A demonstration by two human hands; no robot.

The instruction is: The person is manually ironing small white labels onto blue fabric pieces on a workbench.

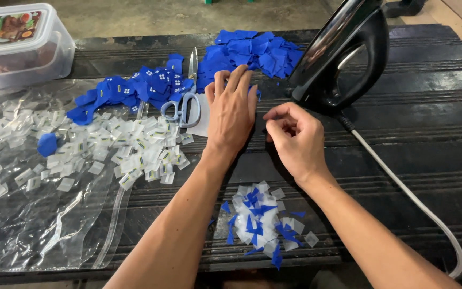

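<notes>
White labels (135, 150) lie spread on plastic, scissors (184, 104) beside. My left hand (232, 115) presses flat, fingers open, pinning a blue piece (256, 92) steady; my right hand (295, 136) pinches closed, on what I cannot tell. Iron (343, 53) stands upright on the tabletop (429, 134).

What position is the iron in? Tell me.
Upright: the iron stands on its heel, soleplate tilted up and facing left, cord trailing across the table.

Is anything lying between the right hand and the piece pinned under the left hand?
Nothing visible does. The right hand sits just beside the left hand, which presses flat on a white piece; only bare dark table separates them.
</notes>
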